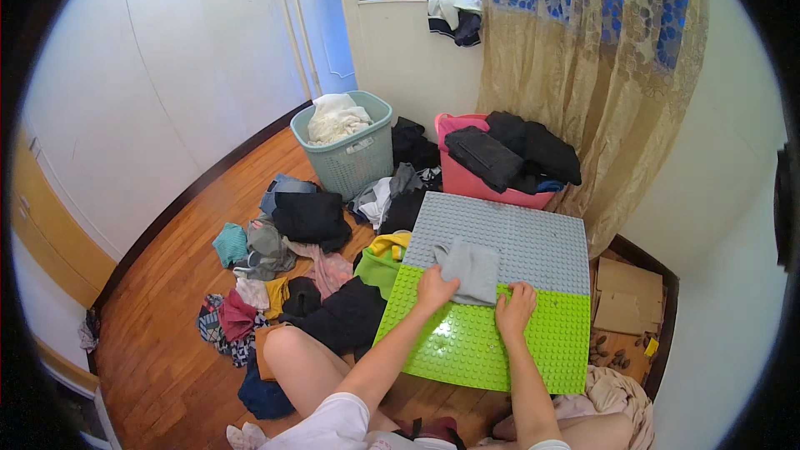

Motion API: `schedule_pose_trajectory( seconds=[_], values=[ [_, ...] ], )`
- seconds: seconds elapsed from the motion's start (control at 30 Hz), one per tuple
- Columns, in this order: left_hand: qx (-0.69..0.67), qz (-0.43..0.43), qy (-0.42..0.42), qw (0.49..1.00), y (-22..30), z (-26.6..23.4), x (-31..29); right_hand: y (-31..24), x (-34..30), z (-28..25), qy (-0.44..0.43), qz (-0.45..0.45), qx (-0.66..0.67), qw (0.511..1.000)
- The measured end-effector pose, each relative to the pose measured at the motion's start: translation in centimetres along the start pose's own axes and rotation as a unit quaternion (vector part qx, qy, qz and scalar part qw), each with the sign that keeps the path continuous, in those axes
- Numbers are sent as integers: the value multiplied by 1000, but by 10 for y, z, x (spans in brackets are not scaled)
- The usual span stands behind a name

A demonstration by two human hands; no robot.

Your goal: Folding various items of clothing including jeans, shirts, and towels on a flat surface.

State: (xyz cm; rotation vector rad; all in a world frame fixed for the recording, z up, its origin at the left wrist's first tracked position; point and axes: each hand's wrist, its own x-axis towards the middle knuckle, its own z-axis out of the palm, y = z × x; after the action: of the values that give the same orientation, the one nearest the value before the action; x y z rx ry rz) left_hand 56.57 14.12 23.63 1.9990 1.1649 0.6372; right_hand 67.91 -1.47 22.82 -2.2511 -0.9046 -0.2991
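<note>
A grey garment (pixel 469 272), folded into a small rectangle, lies on a studded building-brick tabletop (pixel 533 342) that is grey at the far half and lime green at the near half. My left hand (pixel 437 289) is closed on the garment's left edge, with the thumb on top. Beside its near right corner, my right hand (pixel 516 308) rests on the board, fingers bent and a little apart. Nothing shows in the right hand, and I cannot tell whether its fingertips touch the fabric.
Loose clothes (pixel 333 308) pile on the wooden floor left of the table. Behind them stands a pale green laundry basket (pixel 354 162) holding white fabric. A pink tub (pixel 467 179) of dark clothes is beyond the table. Flattened cardboard (pixel 629 296) lies right, near a curtain (pixel 575 92).
</note>
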Motion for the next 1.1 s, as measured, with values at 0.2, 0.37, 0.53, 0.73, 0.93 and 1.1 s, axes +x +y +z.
schedule_pose_trajectory(
  seconds=[0.2,0.37,0.53,0.73,0.93,1.1],
  values=[
    [-191,-16,-64,979,-14,11,-19,0,0,3,21,-11,18,1000],
    [-538,-262,-182,780,22,-61,-58,8,0,6,45,-21,39,998],
    [-630,-240,-148,724,26,-108,-21,8,2,0,25,0,19,999],
    [-644,13,46,764,64,-259,191,-3,-1,6,20,-17,17,1000],
    [-258,-100,167,946,33,-303,194,18,2,-2,35,-3,-8,999],
    [102,-107,232,961,-280,-356,110,-8,-2,12,-3,-33,25,999]
  ],
)
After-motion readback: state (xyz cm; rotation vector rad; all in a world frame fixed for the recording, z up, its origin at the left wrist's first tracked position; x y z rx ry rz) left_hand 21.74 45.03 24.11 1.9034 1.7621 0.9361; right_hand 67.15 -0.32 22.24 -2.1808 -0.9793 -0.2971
